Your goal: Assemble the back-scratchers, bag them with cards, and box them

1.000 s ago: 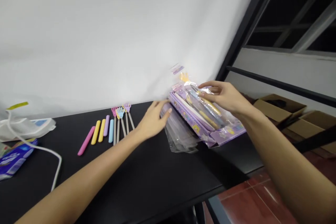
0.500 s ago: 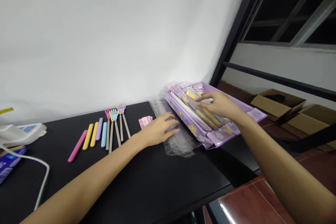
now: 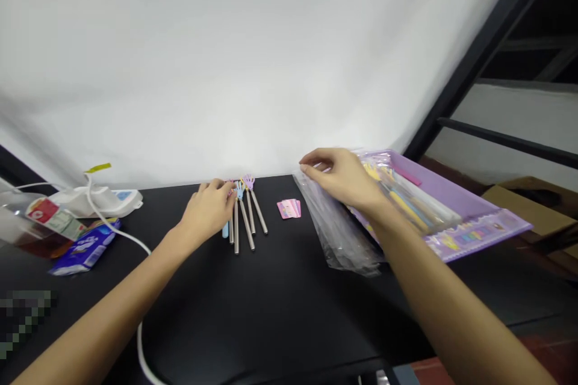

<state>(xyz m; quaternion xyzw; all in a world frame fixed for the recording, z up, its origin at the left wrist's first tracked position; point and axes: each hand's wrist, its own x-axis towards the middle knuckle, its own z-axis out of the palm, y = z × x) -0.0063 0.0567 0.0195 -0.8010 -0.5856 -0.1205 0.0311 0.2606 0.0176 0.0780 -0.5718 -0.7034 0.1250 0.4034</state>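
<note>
My left hand (image 3: 208,207) lies low over the coloured sleeve handles, hiding most of them, with its loosely bent fingertips beside the scratcher heads. A blue handle (image 3: 225,229) shows next to it. Several back scratchers with silver rods and small hand-shaped heads (image 3: 244,222) lie side by side on the black table. My right hand (image 3: 336,174), fingers curved and thumb a little apart, is over the upper end of a stack of clear plastic bags (image 3: 332,234); I see nothing held in it. Small pink cards (image 3: 289,209) lie between the hands.
On the right stands a purple display box (image 3: 474,234) with bagged scratchers (image 3: 406,198). A power strip (image 3: 121,197), white cable (image 3: 139,243), blue packet (image 3: 85,249) and bottle (image 3: 38,246) sit at left. A cardboard box (image 3: 512,204) is beyond the table.
My right hand has moved from the display box to above the plastic bags. My left hand has left the bags for the coloured handles. The view has turned left.
</note>
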